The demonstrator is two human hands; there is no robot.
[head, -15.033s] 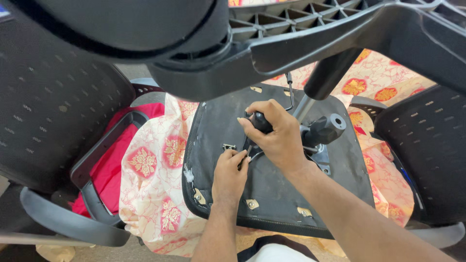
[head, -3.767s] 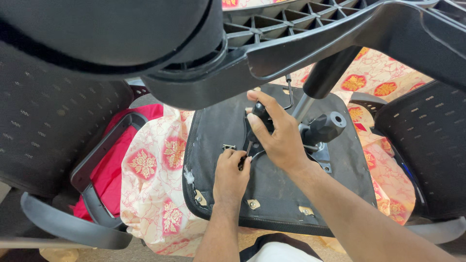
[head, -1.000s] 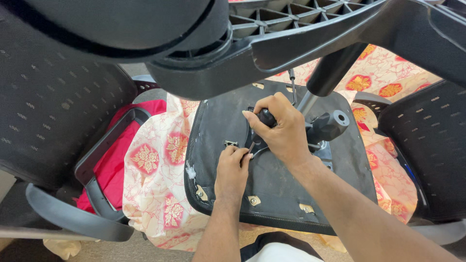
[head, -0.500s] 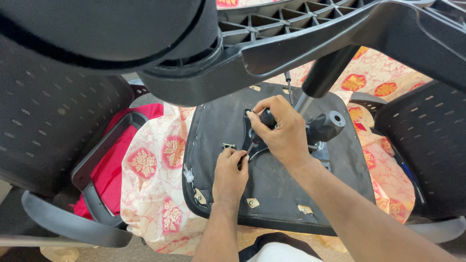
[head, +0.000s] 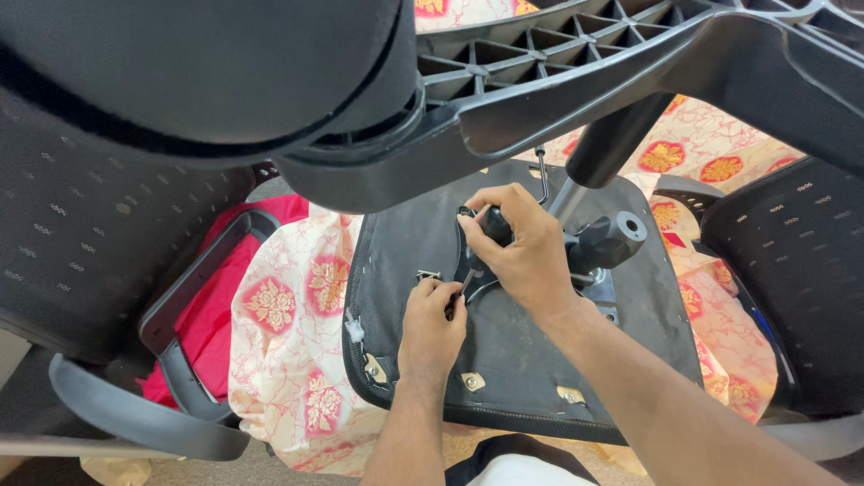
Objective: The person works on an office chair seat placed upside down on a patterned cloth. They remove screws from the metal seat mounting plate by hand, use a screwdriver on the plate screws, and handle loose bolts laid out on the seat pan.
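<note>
An upturned black chair seat [head: 540, 360] lies on a floral cloth, its metal tilt mechanism [head: 594, 270] bolted to the middle. My right hand [head: 517, 247] is closed over the black handle of a screwdriver [head: 481, 247] standing on the mechanism. Below it, my left hand [head: 432, 319] pinches the tool's lower tip against the seat underside. A black knob [head: 621, 236] sticks out to the right of my right hand.
A black star-shaped chair base [head: 540, 81] on its gas-lift column [head: 612, 144] looms over the top of the view. Mesh chair backs stand at left [head: 99, 234] and right [head: 801, 270]. A curved armrest [head: 180, 315] lies on a red cushion [head: 225, 306] and the floral cloth [head: 288, 315].
Both hands stay on the screwdriver at the same spot on the mechanism. Only the view has shifted slightly.
</note>
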